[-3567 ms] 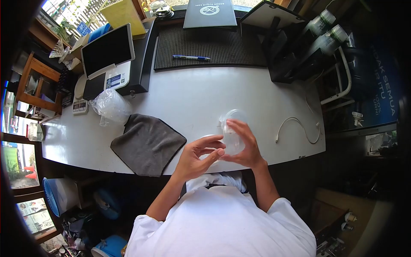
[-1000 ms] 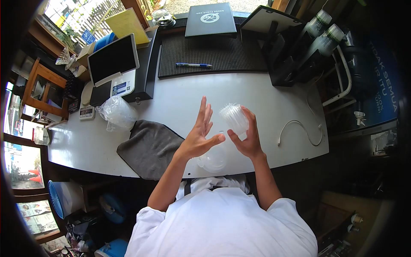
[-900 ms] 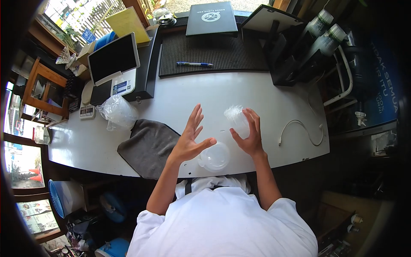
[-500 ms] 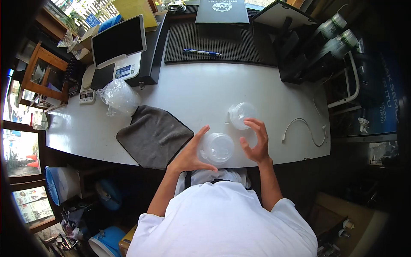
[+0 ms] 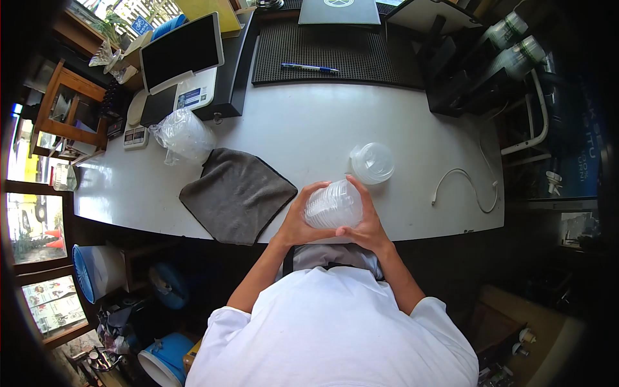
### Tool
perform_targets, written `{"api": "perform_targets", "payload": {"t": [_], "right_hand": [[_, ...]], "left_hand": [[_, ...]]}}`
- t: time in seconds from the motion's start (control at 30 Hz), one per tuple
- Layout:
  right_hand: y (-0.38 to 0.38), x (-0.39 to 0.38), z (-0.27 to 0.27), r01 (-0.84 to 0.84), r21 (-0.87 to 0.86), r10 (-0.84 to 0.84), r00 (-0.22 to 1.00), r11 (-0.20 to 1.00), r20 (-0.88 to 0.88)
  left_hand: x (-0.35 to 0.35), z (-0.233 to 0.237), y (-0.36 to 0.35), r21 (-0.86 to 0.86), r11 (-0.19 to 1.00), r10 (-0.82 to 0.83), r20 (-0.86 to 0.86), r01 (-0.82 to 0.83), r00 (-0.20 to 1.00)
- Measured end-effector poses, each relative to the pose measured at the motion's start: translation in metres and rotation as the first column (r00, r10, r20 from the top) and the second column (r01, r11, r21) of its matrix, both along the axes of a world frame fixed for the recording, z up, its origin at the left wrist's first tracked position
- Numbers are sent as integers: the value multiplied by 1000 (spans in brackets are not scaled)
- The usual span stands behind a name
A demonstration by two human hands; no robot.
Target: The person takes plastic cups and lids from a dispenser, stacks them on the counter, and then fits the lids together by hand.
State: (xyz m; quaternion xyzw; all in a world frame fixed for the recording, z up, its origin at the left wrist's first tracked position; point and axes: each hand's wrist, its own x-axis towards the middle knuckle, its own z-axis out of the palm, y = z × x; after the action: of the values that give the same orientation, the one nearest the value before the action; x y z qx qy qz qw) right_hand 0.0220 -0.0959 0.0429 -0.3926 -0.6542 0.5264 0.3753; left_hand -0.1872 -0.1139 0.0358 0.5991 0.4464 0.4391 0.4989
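Observation:
A stack of clear plastic lids [image 5: 334, 205] is tilted between my two hands at the table's front edge. My left hand [image 5: 302, 219] wraps round its left side, and my right hand [image 5: 367, 222] grips the right side, with the fingertips near the top and the thumbs close together below. Just beyond my right hand stands a second clear plastic stack [image 5: 373, 162] on the white table [image 5: 290, 129]. To the left of my left hand lies a grey cloth [image 5: 238, 195] with dark edging.
A clear plastic bag [image 5: 184, 137] lies left of centre, near a tablet [image 5: 182, 53] on a stand and a small scale [image 5: 135, 137]. A white cable [image 5: 454, 171] curls at the right. At the back, a blue pen [image 5: 309, 67] rests on a black mat [image 5: 361, 58].
Both hands have closed round the near stack, which is now tilted so its layered side shows. My right hand has moved away from the far stack. The view has shifted slightly.

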Motion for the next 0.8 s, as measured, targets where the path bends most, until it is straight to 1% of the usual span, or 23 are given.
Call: {"api": "perform_targets", "payload": {"t": [0.03, 0.13, 0.23, 0.33, 0.43, 0.53, 0.63, 0.73, 0.8], "right_hand": [[1, 1, 3, -21, -9, 21, 1000, 1000, -10], [0, 1, 15, 9, 13, -10, 993, 1000, 119], [5, 5, 16, 22, 82, -35, 986, 996, 162], [7, 6, 13, 27, 6, -28, 994, 1000, 109], [6, 5, 11, 59, -27, -57, 997, 998, 53], [7, 3, 12, 77, 108, -86, 993, 991, 84], [10, 3, 10, 87, 277, -119, 988, 957, 100], [9, 2, 9, 150, 165, -156, 987, 975, 27], [10, 4, 0, 218, 31, -214, 971, 975, -109]], "left_hand": [[1, 2, 0, -3, 1000, 9, -3, -9, 1000], [1, 4, 1, -22, 1000, -1, 29, 2, 1000], [0, 10, 4, 56, 998, -17, -34, 19, 999], [-2, 9, 5, 55, 998, -16, -29, 18, 999], [-4, 12, 5, 57, 998, -20, -41, 22, 999], [-4, 9, 5, 90, 996, -6, -53, 10, 999], [-3, 8, 7, 162, 987, 4, -99, 12, 995], [-3, 9, 9, 190, 982, 20, -104, 0, 994], [-6, 7, 9, 223, 975, 48, -139, -16, 989]]}}
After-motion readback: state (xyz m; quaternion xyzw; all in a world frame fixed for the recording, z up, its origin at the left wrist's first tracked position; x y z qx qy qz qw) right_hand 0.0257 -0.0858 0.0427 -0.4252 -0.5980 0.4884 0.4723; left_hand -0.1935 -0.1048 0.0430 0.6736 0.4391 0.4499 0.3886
